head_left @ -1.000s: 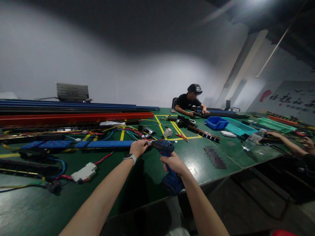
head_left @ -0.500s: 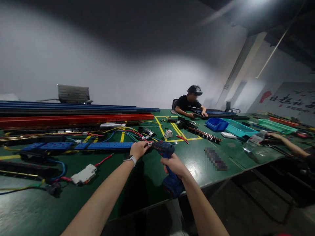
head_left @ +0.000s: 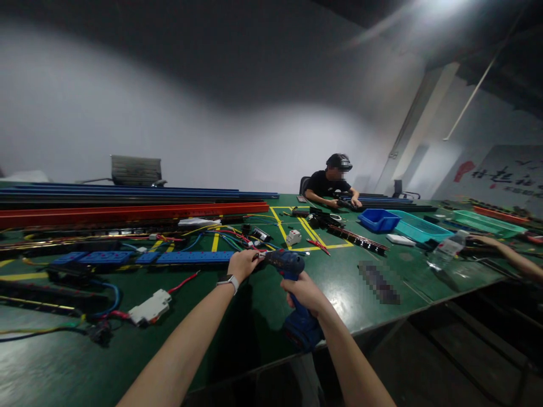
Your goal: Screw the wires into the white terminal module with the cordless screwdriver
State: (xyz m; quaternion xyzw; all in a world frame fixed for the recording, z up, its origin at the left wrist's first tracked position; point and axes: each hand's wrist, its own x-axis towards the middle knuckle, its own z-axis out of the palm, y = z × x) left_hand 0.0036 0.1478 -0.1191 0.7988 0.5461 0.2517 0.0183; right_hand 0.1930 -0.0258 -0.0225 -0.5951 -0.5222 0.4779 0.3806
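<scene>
My right hand [head_left: 306, 292] is wrapped round the handle of a blue cordless drill [head_left: 285, 263], whose battery base hangs near the table's front edge. The drill lies level, its nose pointing left. At that nose, my left hand [head_left: 241, 265] is closed with fingertips pinched together; what lies between them is too small to make out. A blue socket strip [head_left: 195, 258] runs leftward from beside the left hand. Just beyond the drill are loose coloured wires [head_left: 229, 236] and a small white circuit breaker [head_left: 293, 237].
Red-handled pliers [head_left: 318, 246] lie beyond the drill. A wired white breaker [head_left: 149, 307] is at left, long red rail [head_left: 127, 215] behind. Blue bin [head_left: 378, 220], teal tray [head_left: 419, 227] and plastic bottle [head_left: 447, 250] stand right. A co-worker [head_left: 331, 183] sits opposite; another person's arm [head_left: 504, 251] reaches in.
The whole view has shifted slightly, so things appear a little lower and further right. Both hands and the drill keep nearly the same placement relative to each other.
</scene>
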